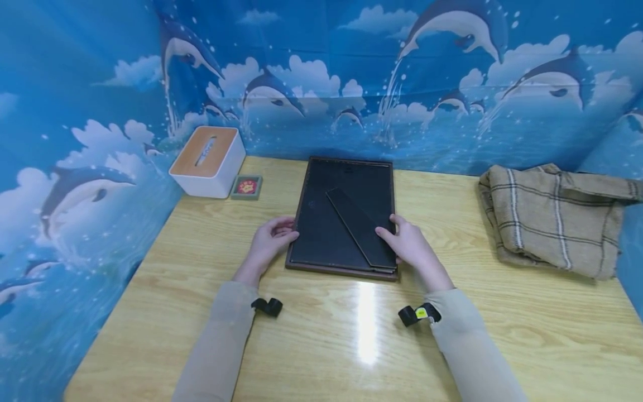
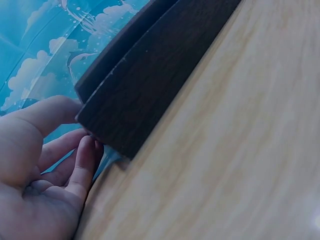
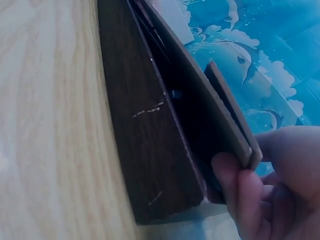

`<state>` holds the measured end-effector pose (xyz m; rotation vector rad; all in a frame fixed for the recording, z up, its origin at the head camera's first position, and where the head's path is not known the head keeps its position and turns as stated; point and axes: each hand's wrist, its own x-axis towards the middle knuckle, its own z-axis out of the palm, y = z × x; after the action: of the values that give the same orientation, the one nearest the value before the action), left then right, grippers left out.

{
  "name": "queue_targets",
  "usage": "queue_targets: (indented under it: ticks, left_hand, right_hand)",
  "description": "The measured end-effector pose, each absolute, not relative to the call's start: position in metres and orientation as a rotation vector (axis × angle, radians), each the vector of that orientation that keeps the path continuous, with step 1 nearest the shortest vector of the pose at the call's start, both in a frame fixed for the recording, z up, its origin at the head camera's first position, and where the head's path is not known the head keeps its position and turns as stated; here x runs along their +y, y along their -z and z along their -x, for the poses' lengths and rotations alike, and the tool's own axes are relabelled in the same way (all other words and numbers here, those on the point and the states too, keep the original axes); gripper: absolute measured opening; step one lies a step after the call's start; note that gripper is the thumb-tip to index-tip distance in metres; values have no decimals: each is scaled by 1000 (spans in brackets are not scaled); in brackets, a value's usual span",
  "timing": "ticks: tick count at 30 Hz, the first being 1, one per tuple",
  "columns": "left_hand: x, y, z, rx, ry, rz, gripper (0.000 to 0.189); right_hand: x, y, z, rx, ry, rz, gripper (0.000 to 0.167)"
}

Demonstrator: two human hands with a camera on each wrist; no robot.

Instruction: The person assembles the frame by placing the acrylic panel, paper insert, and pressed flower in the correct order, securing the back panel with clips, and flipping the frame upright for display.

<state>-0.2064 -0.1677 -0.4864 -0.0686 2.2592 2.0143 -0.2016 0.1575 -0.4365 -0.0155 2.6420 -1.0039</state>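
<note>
A dark brown picture frame point(image 1: 341, 273) lies face down on the table, its black backing board point(image 1: 321, 223) uppermost. Slanting across that board is a narrow black easel stand point(image 1: 359, 226). The right hand point(image 1: 409, 240) pinches the near right corner of the backing board together with the stand, thumb on top. In the right wrist view, this corner of the board point(image 3: 220, 117) is raised out of the frame, leaving a dark gap. The left hand point(image 1: 273, 240) holds the frame's left side near the front corner, thumb at the upper edge and fingers bent against the side.
At the back left stands a white tissue box point(image 1: 211, 181) with a wooden lid. Beside it lies a small grey-green square point(image 1: 246, 187) with a red and yellow picture. A folded plaid cloth point(image 1: 542, 223) rests at the right. A dolphin-print curtain point(image 1: 321, 84) hangs behind the table.
</note>
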Motion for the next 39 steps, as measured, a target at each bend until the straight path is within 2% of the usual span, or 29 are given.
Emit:
queue_targets:
  ticks: [10,20,25,31,39]
  left_hand:
    - [-165,483,208,2300,-2018,62,45]
    - [-162,481,209,2365,-1962,72,44]
    - [-162,479,209,2380,-1942,83,43]
    - [-163,481,208,2382,-1927,98,41]
    - [-160,482,208,2381,-1938,94,41]
  right_hand:
    - [153,435,202,2690,956,-31,75]
    - [148,434,199,2999,417,120,72]
    - [150,440,201,2968,567,115,75]
    - [164,446,200,2729,969,126,81]
    - [189,439,184,2367,1338,231,79]
